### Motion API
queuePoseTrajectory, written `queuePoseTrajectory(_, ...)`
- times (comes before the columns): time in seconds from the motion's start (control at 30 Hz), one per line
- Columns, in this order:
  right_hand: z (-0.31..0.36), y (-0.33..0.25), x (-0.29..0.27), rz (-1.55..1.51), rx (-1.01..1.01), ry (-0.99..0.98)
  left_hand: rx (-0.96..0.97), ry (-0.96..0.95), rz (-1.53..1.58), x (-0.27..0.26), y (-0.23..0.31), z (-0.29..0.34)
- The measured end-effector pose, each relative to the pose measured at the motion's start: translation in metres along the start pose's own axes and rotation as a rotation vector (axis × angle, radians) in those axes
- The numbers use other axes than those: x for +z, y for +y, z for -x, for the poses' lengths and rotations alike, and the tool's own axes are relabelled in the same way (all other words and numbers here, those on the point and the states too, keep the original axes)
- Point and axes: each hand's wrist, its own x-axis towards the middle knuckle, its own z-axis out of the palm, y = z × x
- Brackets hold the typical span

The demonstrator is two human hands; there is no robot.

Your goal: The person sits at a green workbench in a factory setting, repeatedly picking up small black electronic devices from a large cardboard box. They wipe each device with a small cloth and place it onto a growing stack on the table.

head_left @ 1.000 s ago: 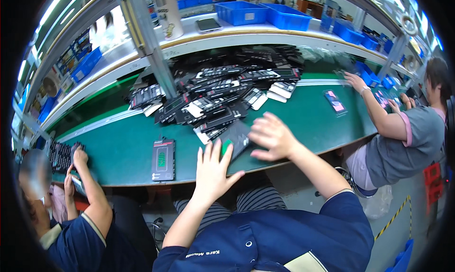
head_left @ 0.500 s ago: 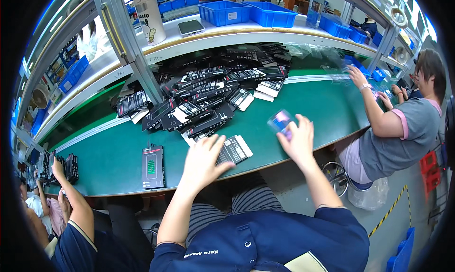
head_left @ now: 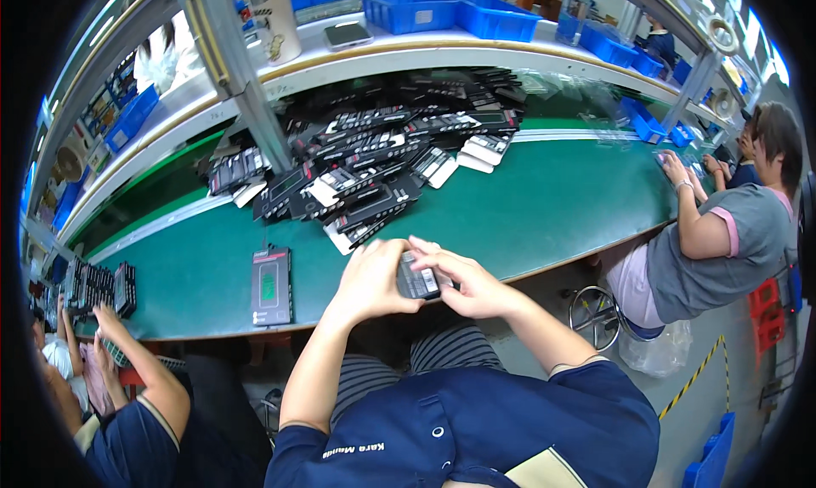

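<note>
At the table's front edge, a small black box [head_left: 416, 279] with printed labels is between my two hands. My left hand [head_left: 371, 277] grips it from the left, thumb along the near side. Around its right end, my right hand [head_left: 463, 286] is closed, fingers bent over the top and thumb beneath. Those fingers hide the box's end flap, and whether the clear plastic piece is inside cannot be seen. To the left, a black box [head_left: 271, 286] with a green panel on its face lies by itself on the green table [head_left: 544, 212].
A heap of black boxes [head_left: 365, 161] covers the table's far middle. A metal post [head_left: 242, 80] rises beside it to a shelf with blue bins [head_left: 408, 14]. Co-workers sit at the left [head_left: 140, 403] and right [head_left: 714, 207]. Clear plastic pieces [head_left: 586, 105] lie at the back right.
My right hand has moved left from over the table to the box, and the clear plastic piece it held no longer shows. My left hand has closed on the box. The right co-worker's raised arm has lowered.
</note>
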Motion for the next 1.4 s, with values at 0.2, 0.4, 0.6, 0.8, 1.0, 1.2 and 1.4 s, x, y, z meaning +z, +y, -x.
queuePoseTrajectory(0.2,-0.054,-0.031,0.010,-1.165,0.300,0.310,0.091,0.856,0.470,0.028,0.016,0.000)
queuePoseTrajectory(0.4,-0.063,-0.009,0.045,-0.238,-0.161,0.703,0.252,0.790,1.207,0.022,0.011,-0.004)
queuePoseTrajectory(0.6,-0.062,-0.025,0.033,-0.524,-0.211,0.446,0.296,0.886,1.248,0.023,0.005,0.004)
queuePoseTrajectory(0.8,-0.066,-0.023,0.046,-0.697,-0.098,0.599,0.216,0.941,1.188,0.023,0.011,0.000)
queuePoseTrajectory(1.0,-0.067,-0.015,0.053,-0.726,-0.146,0.601,0.278,1.041,1.058,0.024,0.006,0.000)
queuePoseTrajectory(1.2,-0.050,0.012,0.065,-0.160,-0.330,0.532,0.371,1.011,0.570,0.031,-0.035,0.019)
queuePoseTrajectory(1.4,-0.033,-0.020,0.077,0.272,-0.586,0.586,-0.276,0.819,1.599,0.011,-0.003,0.059)
